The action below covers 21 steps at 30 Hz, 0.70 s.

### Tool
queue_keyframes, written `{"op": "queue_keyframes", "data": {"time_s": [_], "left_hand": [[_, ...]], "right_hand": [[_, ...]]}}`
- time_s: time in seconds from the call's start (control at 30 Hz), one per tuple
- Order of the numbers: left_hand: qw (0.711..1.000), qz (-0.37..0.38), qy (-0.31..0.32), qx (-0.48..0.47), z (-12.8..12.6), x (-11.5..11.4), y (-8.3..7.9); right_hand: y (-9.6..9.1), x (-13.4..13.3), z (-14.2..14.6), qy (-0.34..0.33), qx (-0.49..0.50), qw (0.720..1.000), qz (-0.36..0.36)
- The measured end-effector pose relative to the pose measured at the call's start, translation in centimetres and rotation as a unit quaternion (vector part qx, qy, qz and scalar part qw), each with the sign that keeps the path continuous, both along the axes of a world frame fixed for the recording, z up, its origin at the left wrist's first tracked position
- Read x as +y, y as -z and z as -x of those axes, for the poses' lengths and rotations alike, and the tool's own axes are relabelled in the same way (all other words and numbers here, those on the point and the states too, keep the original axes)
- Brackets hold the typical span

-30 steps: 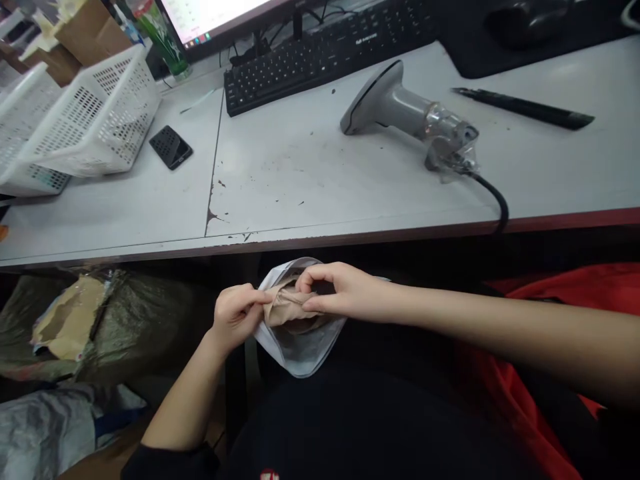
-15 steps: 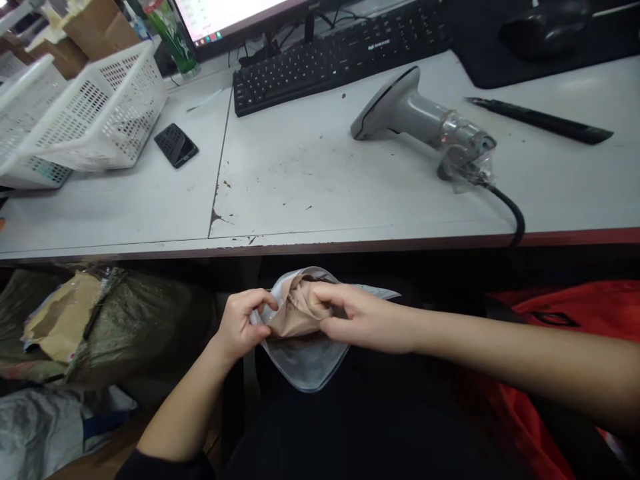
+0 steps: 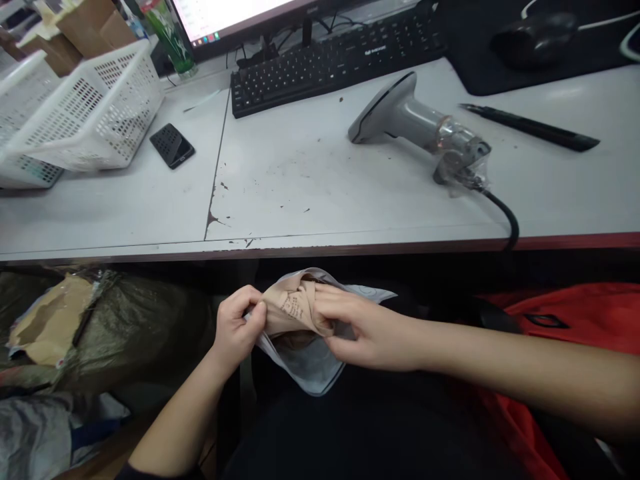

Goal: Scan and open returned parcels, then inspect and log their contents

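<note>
Below the desk edge, over my lap, I hold a small clear plastic bag [image 3: 310, 367] with a beige piece of fabric [image 3: 290, 310] bunched at its mouth. My left hand [image 3: 237, 330] is closed, pinching the bag's left rim beside the fabric. My right hand [image 3: 365, 327] is closed on the fabric, fingers curled over its top and right side. Small dark print shows on the fabric. The lower part of the bag hangs loose between my hands.
A white desk [image 3: 150, 207] runs across above my hands, bearing a grey barcode scanner [image 3: 410, 123] with a black cable, a black keyboard [image 3: 330, 60], a black pen [image 3: 530, 125], a phone [image 3: 171, 145] and white baskets [image 3: 90, 113]. Wrapped parcels [image 3: 75, 327] lie lower left; red cloth [image 3: 565, 313] lies right.
The beige fabric has come further out of the bag's mouth, its printed side now showing. My right hand's fingers have shifted over its top; my left hand keeps its pinch.
</note>
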State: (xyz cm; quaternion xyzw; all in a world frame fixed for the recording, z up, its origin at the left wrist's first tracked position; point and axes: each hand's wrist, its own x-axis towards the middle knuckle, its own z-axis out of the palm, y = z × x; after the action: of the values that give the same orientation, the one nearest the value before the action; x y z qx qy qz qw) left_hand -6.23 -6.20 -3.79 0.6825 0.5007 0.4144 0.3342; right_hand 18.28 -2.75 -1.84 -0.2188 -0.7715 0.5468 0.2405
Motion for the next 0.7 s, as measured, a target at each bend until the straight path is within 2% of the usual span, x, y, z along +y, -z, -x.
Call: {"op": "queue_keyframes", "data": {"time_s": [0.07, 0.13, 0.23, 0.3, 0.43, 0.57, 0.63, 0.7], "left_hand": [[0.999, -0.004, 0.031, -0.024, 0.0, 0.0, 0.4], [0.997, -0.012, 0.068, -0.035, 0.0, -0.1, 0.7], [0.994, -0.017, 0.104, -0.034, 0.1, -0.2, 1.0], [0.994, -0.016, 0.103, -0.031, 0.3, -0.3, 1.0], [0.996, -0.036, 0.078, -0.030, 0.5, -0.3, 1.0], [0.995, -0.050, 0.080, -0.025, 0.5, -0.2, 1.0], [0.995, -0.054, 0.080, -0.023, 0.5, -0.2, 1.0], [0.995, -0.057, 0.078, -0.023, 0.4, -0.2, 1.0]], "right_hand": [[0.3, -0.2, 0.0, 0.019, 0.018, 0.999, 0.035], [0.7, -0.4, 0.0, 0.031, 0.043, 0.993, 0.107], [1.3, -0.7, 0.2, 0.041, 0.091, 0.963, 0.251], [1.5, -0.8, 0.3, 0.059, 0.113, 0.943, 0.307], [1.6, -0.6, 0.2, 0.101, 0.112, 0.933, 0.328], [1.6, -0.5, -0.1, 0.114, 0.091, 0.933, 0.329], [1.8, -0.5, -0.2, 0.116, 0.079, 0.940, 0.312], [1.9, -0.4, -0.3, 0.129, 0.060, 0.954, 0.263]]}}
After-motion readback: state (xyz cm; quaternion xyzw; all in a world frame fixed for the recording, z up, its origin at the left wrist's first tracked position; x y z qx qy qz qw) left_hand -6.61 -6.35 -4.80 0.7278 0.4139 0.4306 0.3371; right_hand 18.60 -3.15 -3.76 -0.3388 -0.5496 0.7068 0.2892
